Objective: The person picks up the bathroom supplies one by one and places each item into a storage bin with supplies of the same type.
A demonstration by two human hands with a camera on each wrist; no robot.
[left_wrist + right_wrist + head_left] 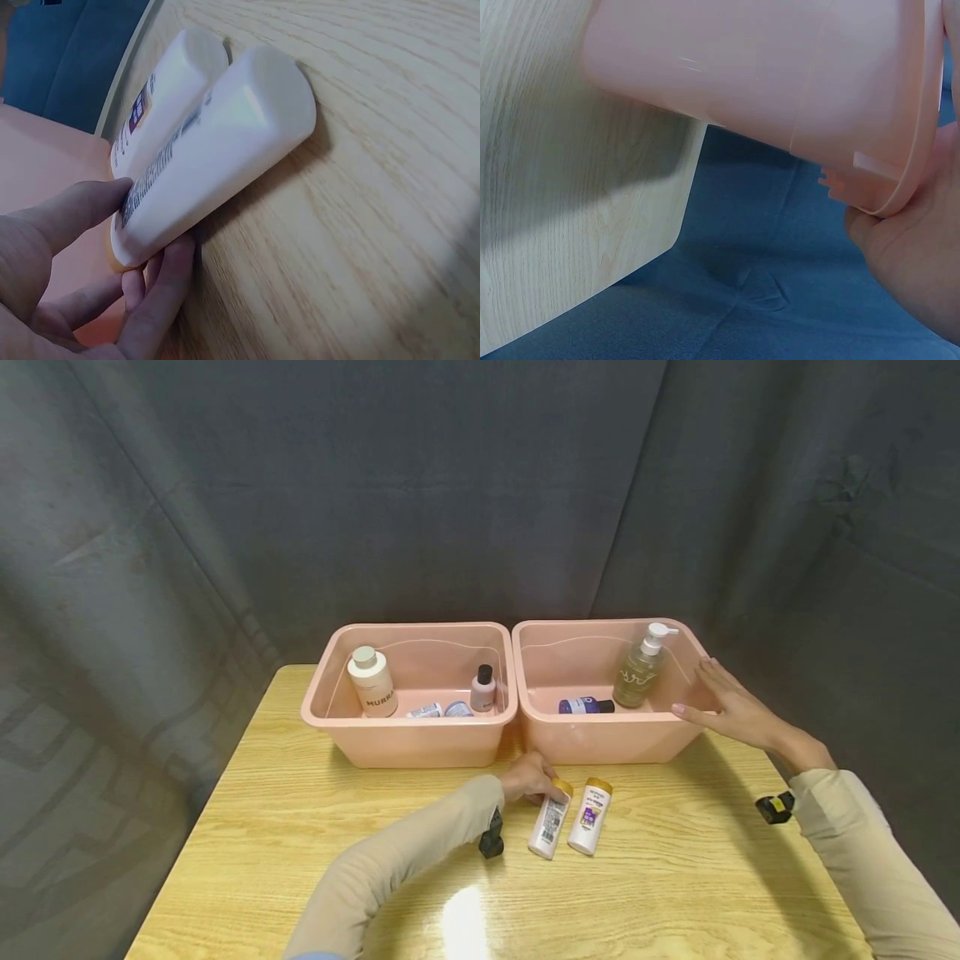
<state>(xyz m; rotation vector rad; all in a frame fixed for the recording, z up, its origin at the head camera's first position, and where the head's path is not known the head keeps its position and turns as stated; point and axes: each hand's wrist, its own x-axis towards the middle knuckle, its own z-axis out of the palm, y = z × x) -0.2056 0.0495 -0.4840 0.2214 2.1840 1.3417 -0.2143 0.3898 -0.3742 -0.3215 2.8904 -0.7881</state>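
Two white bottles with gold caps lie side by side on the wooden table in the head view. My left hand [528, 777] pinches the left bottle [551, 827] near its cap, thumb on top and fingers along the side. Its printed back label faces up. The other bottle [590, 818], with a purple label, lies just right of it. My right hand [742, 714] rests on the right-hand corner of the right pink bin [600, 739], fingers extended along the rim. In the right wrist view, part of the hand [915, 247] touches the rim, and most fingers are hidden.
The left pink bin [420, 747] stands against the right one. It holds a large white bottle [372, 685], a black-capped bottle [482, 692] and two small containers. Inside the right bin are a green pump bottle [637, 677] and a blue bottle [577, 706]. Grey curtains [450, 485] hang behind.
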